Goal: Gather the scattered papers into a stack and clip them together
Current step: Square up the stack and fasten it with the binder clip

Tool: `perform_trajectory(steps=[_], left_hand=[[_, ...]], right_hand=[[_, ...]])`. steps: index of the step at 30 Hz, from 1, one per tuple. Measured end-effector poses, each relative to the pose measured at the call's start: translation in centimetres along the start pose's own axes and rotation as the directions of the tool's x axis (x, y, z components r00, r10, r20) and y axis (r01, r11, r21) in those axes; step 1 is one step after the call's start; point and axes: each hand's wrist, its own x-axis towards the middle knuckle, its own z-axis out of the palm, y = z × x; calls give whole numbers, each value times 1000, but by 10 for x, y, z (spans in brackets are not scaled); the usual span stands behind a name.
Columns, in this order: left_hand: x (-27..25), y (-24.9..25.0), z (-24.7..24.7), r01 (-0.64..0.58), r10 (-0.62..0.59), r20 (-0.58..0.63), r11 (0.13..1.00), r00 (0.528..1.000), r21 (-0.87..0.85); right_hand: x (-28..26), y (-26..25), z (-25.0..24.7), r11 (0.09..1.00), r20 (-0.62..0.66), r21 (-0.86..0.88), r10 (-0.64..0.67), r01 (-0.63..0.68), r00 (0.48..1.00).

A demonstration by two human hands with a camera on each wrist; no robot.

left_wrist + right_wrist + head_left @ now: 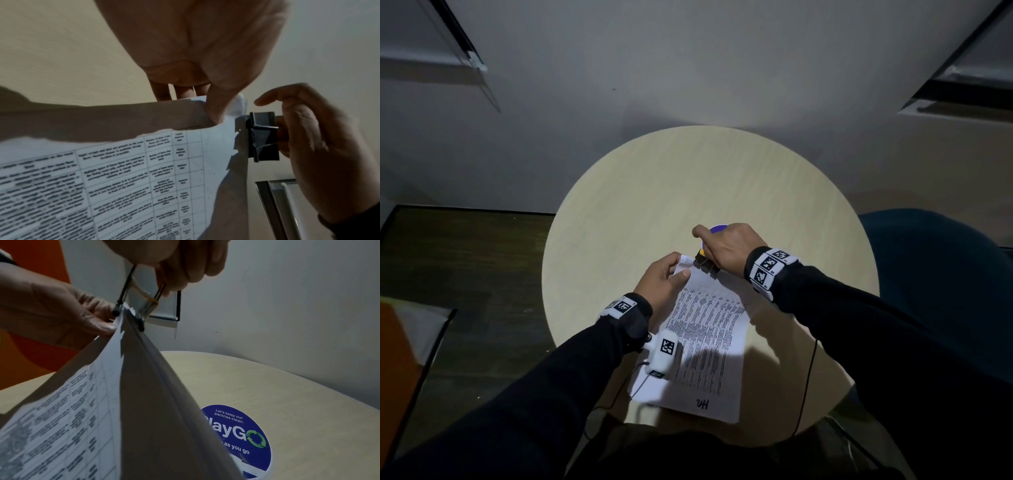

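Observation:
A stack of printed papers (705, 339) lies over the near part of the round pale wooden table (688, 192), its far end lifted. My left hand (666, 279) pinches the stack's far corner between thumb and fingers. My right hand (722, 248) squeezes the wire handles of a black binder clip (703, 263), whose mouth sits at the stack's far edge. The left wrist view shows the black binder clip (262, 136) against the paper stack's (144, 178) edge. From the right wrist, the binder clip (131, 311) straddles the top of the raised papers (98, 410).
A round blue sticker (242, 439) is on the table beyond the papers, partly hidden by my right hand in the head view. A dark blue chair (935, 274) stands at the right, and an orange object (397, 359) at the left. Thin cables hang from both wrists.

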Motion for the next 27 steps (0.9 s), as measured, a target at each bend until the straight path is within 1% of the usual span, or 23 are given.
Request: perform_trajectory(steps=[4, 8, 11, 16, 19, 24, 27], left_hand=[[-4, 2, -1, 13, -13, 30, 1000, 999, 1], [-5, 4, -2, 18, -19, 34, 1000, 999, 20], [-4, 5, -4, -7, 3, 43, 996, 999, 93], [-5, 6, -6, -78, 72, 35, 970, 997, 230], [-7, 3, -8, -88, 80, 56, 981, 995, 174], [-6, 7, -2, -130, 113, 88, 968, 990, 216], [-6, 4, -4, -127, 107, 102, 968, 989, 218]], right_hand=[[1, -5, -2, 997, 50, -49, -49, 51, 998], [2, -3, -5, 994, 51, -70, -81, 84, 995], [2, -2, -8, 992, 31, -79, -100, 102, 994], [4, -6, -7, 994, 35, -48, -93, 95, 995], [6, 0, -7, 996, 8, -36, -76, 76, 997], [4, -1, -2, 995, 32, -6, -97, 97, 995], [3, 2, 0, 998, 26, 16, -66, 65, 998]])
